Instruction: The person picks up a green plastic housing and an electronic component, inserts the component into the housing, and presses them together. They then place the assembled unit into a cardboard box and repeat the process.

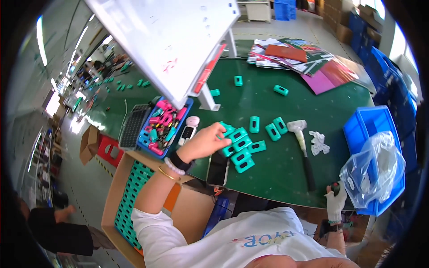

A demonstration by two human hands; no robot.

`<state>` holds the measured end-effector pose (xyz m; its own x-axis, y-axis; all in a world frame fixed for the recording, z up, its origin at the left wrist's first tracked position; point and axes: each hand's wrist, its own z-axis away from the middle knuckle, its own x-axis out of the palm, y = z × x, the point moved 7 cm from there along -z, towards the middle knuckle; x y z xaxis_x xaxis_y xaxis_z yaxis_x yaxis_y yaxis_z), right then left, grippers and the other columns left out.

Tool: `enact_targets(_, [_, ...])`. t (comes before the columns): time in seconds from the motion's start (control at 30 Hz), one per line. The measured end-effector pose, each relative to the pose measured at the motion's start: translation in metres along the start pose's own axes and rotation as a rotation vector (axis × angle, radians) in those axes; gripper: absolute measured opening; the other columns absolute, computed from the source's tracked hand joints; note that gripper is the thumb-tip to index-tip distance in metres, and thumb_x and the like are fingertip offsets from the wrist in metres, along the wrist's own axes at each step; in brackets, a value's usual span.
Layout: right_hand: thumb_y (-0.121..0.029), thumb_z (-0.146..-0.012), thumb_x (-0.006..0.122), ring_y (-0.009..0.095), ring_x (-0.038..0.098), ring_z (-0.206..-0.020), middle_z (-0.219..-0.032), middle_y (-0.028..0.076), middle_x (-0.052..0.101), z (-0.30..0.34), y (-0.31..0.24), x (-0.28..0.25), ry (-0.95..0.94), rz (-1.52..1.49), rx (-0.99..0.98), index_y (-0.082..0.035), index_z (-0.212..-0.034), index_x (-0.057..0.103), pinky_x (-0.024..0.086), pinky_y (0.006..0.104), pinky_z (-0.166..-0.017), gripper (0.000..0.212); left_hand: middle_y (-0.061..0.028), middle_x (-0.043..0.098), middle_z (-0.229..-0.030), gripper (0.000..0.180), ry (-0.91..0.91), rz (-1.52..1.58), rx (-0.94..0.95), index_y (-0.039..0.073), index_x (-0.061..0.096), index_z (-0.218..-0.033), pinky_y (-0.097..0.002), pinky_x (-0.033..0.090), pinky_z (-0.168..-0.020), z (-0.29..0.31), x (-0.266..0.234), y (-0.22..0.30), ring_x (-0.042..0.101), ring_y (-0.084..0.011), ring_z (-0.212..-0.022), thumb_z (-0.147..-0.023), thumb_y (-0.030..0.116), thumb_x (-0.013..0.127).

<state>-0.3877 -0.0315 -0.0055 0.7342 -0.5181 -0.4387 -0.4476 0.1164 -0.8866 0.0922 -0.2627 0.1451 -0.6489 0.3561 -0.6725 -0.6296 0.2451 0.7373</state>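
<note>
Teal cases bunched near L hand, prob. for reach; its grip unclear; dark pc. held in R hand.

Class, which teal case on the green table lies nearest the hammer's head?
The right-hand teal case of the slanted pair just left of the hammer: its partner lies farther left, and the other teal cases are farther off still.

From my post I see my left forearm angled forward over the desk's near edge, toward its left side; the left hand hangs back upward, fingers bent, thumb and index tips apart. My right forearm rises to the gloved right hand, fingers curled, by the near right corner.
</note>
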Motion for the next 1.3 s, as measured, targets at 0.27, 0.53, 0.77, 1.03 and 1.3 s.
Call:
enact_targets(0.27, [0.015, -0.072, 0.047, 0.019, 0.055, -0.084, -0.095, 0.011, 0.051, 0.009, 0.001, -0.003, 0.095, -0.062, 0.024, 0.002, -0.099, 0.055, 0.053, 0.0289, -0.071, 0.032, -0.0231, 0.061, -0.106, 0.053, 0.019, -0.466, 0.28, -0.01, 0.051, -0.114, -0.0445, 0.05, -0.085, -0.166, 0.088, 0.095, 0.061, -0.0364, -0.099, -0.086, 0.031, 0.069])
enact_targets(0.53, [0.013, -0.067, 0.048, 0.022, 0.055, -0.086, -0.098, 0.013, 0.051, 0.023, 0.014, -0.003, 0.073, 0.118, -0.003, 0.002, -0.103, 0.055, 0.052, 0.0328, -0.078, 0.038, -0.0178, 0.053, -0.123, 0.043, 0.338, -0.658, 0.261, 0.004, 0.046, -0.129, -0.0534, 0.051, -0.088, -0.34, 0.184, 0.06, 0.048, -0.0369, -0.122, -0.087, 0.011, 0.056])
enact_targets(0.77, [0.014, -0.07, 0.047, 0.021, 0.055, -0.09, -0.101, 0.013, 0.051, 0.017, 0.024, -0.005, -0.054, 0.199, 0.117, 0.002, -0.104, 0.054, 0.052, 0.03, -0.074, 0.037, -0.0161, 0.054, -0.122, 0.035, 0.165, -0.858, 0.052, 0.009, 0.057, -0.121, -0.0521, 0.054, -0.083, -0.373, 0.209, 0.051, 0.05, -0.0351, -0.123, -0.086, 0.007, 0.058])
enact_targets(1.03, [0.013, -0.075, 0.048, 0.021, 0.058, -0.091, -0.102, 0.013, 0.054, 0.014, 0.02, 0.001, 0.027, 0.114, -0.034, 0.002, -0.113, 0.054, 0.052, 0.0271, -0.063, 0.04, -0.018, 0.063, -0.1, 0.026, 0.388, -0.481, 0.134, -0.001, 0.055, -0.103, -0.0405, 0.058, -0.07, -0.314, 0.14, 0.069, 0.068, -0.0276, -0.084, -0.082, 0.011, 0.065])
enact_targets(1.3, [0.007, -0.084, 0.045, 0.013, 0.058, -0.069, -0.087, 0.006, 0.057, -0.002, -0.008, 0.0, -0.006, -0.186, 0.257, 0.001, -0.118, 0.051, 0.045, 0.0227, -0.052, 0.035, -0.0049, 0.062, -0.081, 0.033, -0.13, 0.498, 0.386, 0.002, 0.057, -0.121, -0.0245, 0.048, -0.051, -0.106, 0.127, 0.177, 0.058, -0.0084, -0.057, -0.091, 0.014, 0.06])
